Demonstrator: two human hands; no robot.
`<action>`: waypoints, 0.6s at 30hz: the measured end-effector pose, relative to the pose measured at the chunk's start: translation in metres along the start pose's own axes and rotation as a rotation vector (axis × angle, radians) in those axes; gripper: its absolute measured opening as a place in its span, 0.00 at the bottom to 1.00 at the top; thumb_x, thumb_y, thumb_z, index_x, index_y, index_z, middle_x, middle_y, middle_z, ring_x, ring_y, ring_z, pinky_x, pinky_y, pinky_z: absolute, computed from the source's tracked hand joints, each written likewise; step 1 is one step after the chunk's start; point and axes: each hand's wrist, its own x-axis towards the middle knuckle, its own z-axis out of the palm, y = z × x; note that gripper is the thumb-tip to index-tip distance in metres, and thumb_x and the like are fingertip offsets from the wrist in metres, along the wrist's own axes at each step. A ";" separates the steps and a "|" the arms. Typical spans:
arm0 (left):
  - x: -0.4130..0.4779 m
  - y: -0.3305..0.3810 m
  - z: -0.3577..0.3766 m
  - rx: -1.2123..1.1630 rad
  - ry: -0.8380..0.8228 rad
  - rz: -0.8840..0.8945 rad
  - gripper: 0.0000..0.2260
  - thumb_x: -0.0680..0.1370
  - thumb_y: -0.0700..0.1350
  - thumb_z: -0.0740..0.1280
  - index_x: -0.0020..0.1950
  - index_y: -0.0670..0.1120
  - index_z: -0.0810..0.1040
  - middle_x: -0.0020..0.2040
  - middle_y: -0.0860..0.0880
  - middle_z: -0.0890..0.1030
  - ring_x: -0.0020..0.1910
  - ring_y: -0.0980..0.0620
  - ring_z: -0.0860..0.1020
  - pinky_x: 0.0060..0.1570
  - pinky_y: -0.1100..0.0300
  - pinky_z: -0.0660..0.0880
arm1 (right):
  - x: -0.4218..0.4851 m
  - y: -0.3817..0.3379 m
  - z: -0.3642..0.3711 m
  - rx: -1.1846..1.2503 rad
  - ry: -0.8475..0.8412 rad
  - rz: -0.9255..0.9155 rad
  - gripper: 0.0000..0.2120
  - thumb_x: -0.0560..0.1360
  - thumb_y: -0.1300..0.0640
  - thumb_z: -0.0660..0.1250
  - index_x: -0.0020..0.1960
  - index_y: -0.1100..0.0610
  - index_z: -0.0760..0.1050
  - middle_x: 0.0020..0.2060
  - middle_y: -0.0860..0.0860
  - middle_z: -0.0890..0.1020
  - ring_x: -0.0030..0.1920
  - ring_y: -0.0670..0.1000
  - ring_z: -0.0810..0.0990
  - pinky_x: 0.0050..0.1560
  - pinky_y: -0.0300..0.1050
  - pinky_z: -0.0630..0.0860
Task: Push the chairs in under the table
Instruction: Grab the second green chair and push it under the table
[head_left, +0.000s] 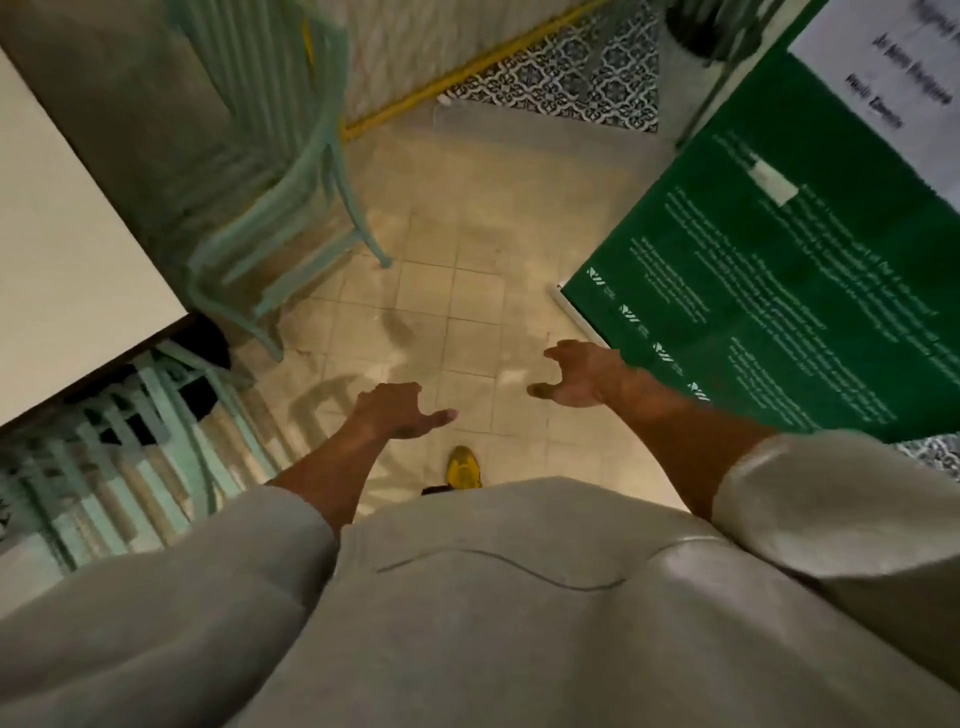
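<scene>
A white table (67, 249) fills the left edge of the head view. One mint-green chair (280, 171) stands at the table's far side, its legs on the tiled floor. A second mint-green chair (156, 431) is at the near left, its slatted back below the table's corner. My left hand (400, 413) hovers over the floor to the right of that near chair, fingers apart and holding nothing. My right hand (576, 374) is farther right, also with fingers spread and empty. Neither hand touches a chair.
A green sign board (779, 291) with white text leans at the right. Beige floor tiles (467, 291) lie between the chairs and the board. A patterned tile strip (571, 67) and a yellow pipe (467, 67) run along the far wall. My yellow shoe (464, 467) shows below my hands.
</scene>
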 end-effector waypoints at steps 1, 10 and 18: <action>0.006 0.002 -0.009 -0.006 0.004 -0.011 0.48 0.76 0.79 0.56 0.86 0.47 0.61 0.84 0.45 0.66 0.81 0.40 0.66 0.78 0.42 0.64 | 0.012 0.003 -0.010 -0.013 0.002 -0.006 0.45 0.77 0.25 0.61 0.84 0.49 0.59 0.82 0.52 0.64 0.80 0.58 0.65 0.78 0.60 0.64; 0.021 -0.048 -0.067 -0.232 0.102 -0.236 0.46 0.77 0.78 0.57 0.84 0.46 0.64 0.81 0.44 0.70 0.79 0.40 0.68 0.77 0.42 0.65 | 0.131 -0.039 -0.092 -0.164 -0.049 -0.258 0.44 0.77 0.27 0.62 0.83 0.54 0.63 0.82 0.55 0.65 0.80 0.59 0.66 0.79 0.56 0.64; 0.049 -0.096 -0.130 -0.466 0.169 -0.576 0.45 0.77 0.78 0.57 0.82 0.45 0.67 0.79 0.43 0.73 0.77 0.39 0.70 0.73 0.42 0.70 | 0.253 -0.122 -0.235 -0.329 0.026 -0.515 0.45 0.76 0.26 0.64 0.83 0.51 0.62 0.83 0.52 0.63 0.80 0.58 0.65 0.77 0.63 0.64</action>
